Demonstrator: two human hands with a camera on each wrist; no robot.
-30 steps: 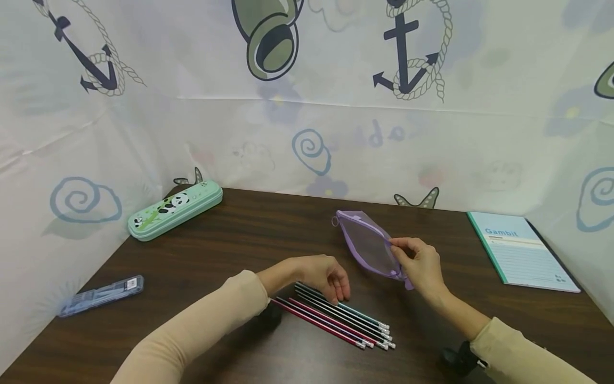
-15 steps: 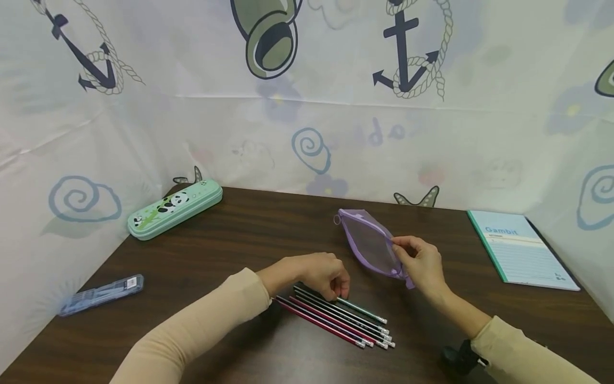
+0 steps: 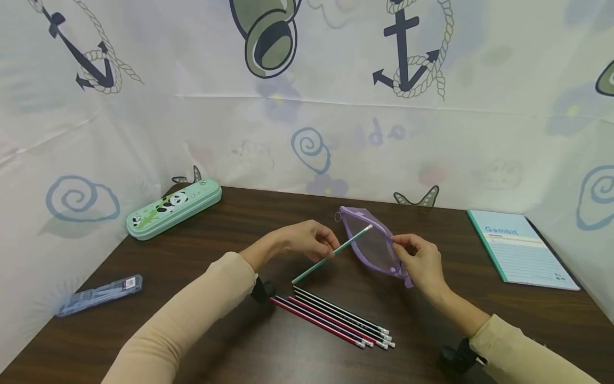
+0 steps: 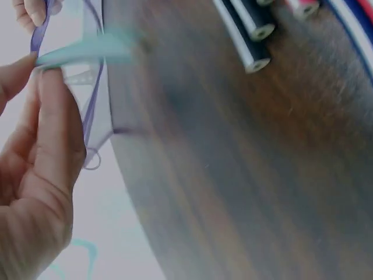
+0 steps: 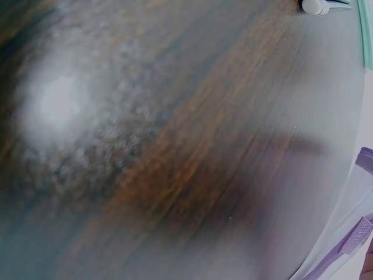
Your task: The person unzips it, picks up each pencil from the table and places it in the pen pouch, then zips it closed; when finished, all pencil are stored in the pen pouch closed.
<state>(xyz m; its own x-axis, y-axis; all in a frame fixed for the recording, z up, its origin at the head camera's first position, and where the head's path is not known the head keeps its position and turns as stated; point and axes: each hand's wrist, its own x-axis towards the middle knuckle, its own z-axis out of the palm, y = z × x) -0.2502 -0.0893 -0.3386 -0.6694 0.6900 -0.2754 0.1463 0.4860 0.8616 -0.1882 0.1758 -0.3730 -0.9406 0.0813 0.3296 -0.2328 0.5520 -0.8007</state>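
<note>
My left hand pinches a green pencil between thumb and fingertips, raised off the table and slanting so its eraser end points up to the right. That eraser end overlaps the mouth of a purple mesh zipper pouch in the head view. My right hand pinches the pouch's near rim, and its mouth gapes open. In the left wrist view the green pencil looks blurred in the left fingers. Below the left hand, several black, red and dark striped pencils lie side by side, their white erasers toward the right.
A mint pencil case with pandas stands at the back left. Nearer on the left lies a clear blue plastic box. A notebook marked Gambit rests at the right. Patterned white cloth encloses the dark wooden table.
My left hand has picked the green pencil from the row, lifted it up and away, and turned its eraser end toward the pouch. The right hand stays at the pouch's rim.
</note>
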